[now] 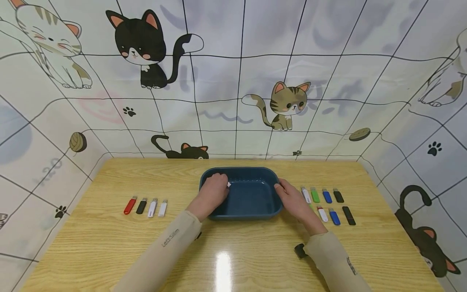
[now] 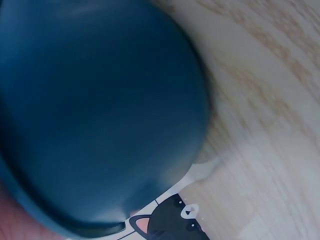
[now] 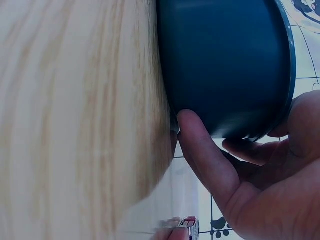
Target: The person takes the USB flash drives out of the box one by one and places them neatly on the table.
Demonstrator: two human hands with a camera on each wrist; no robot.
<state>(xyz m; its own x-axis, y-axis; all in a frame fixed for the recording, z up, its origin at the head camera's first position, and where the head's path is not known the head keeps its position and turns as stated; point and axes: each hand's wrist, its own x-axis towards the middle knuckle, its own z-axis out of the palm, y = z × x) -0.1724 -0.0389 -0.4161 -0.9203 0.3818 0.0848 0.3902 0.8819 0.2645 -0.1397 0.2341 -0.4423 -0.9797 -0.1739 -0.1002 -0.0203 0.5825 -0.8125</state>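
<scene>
A dark blue plastic basin (image 1: 238, 216) stands on the wooden table, between two groups of USB flash drives. My left hand (image 1: 213, 190) reaches over its left rim, with curled fingers inside. A small white tip of what looks like a USB flash drive (image 1: 229, 184) peeks out beside those fingers; the rest is hidden. At the basin's right end, my right hand (image 1: 293, 198) grips the rim and side wall. In the right wrist view, fingers of the right hand (image 3: 270, 185) lie against the outer wall. The left wrist view mostly shows the basin's outside (image 2: 105, 110).
Left of the basin lie a red flash drive (image 1: 129, 205), a black one (image 1: 141, 206) and two white ones. To the right, several more lie in two rows, including a green one (image 1: 315, 195) and a blue one (image 1: 334, 217). Cat-patterned cloth (image 1: 226, 81) encloses the table's back and sides.
</scene>
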